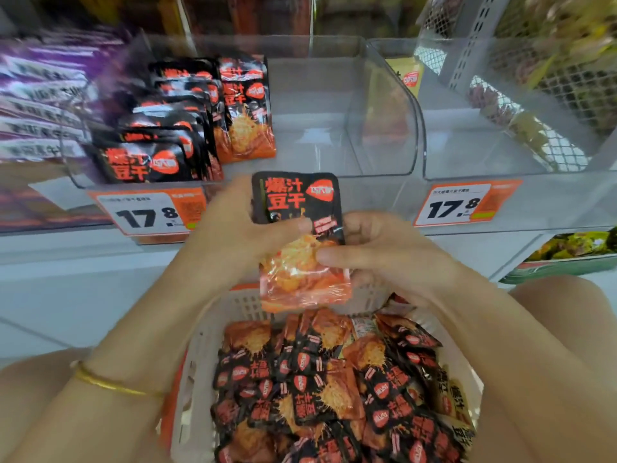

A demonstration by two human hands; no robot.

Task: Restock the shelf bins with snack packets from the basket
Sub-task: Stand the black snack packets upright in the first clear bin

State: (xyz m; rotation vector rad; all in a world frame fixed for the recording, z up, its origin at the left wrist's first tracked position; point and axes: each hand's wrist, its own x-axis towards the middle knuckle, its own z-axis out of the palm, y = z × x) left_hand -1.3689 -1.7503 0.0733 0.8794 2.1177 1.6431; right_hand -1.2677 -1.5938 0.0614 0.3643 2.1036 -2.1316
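Packet [300, 235], one, black top and orange lower half, held upright in both hands above the far rim of the basket [200, 345], just in front of the left bin [317, 105]

Left hand [230, 228]: curled round the packet's left edge, thumb pressed across the front at mid height, fingers hidden behind. Gold bracelet [110, 384] on that wrist

Right hand [377, 252]: pinching the packet's right side, thumb laid on the orange half, fingers curled behind the edge

Basket: white, slotted walls, orange trim, low in my view between the forearms. It holds a loose heap [327, 389] of packets of the same kind, lying at all angles

Left bin: clear plastic, on the shelf [66, 262]. A row [187, 128] of matching packets stands on edge in its left part, faces toward me, leaning back

Right bin [484, 145]: clear, just beside the left bin; whether the walls touch I cannot tell. One yellow pack [409, 78] at its back left corner

Left tag [147, 212]: orange and white, reads 17.8, on the front of the left bin

Right tag [464, 203]: same kind, same figure, on the front of the right bin

Purple packs [40, 95]: stacked at far left, blurred

Mesh rack [551, 78]: grey, upper right, contents too blurred for me to name
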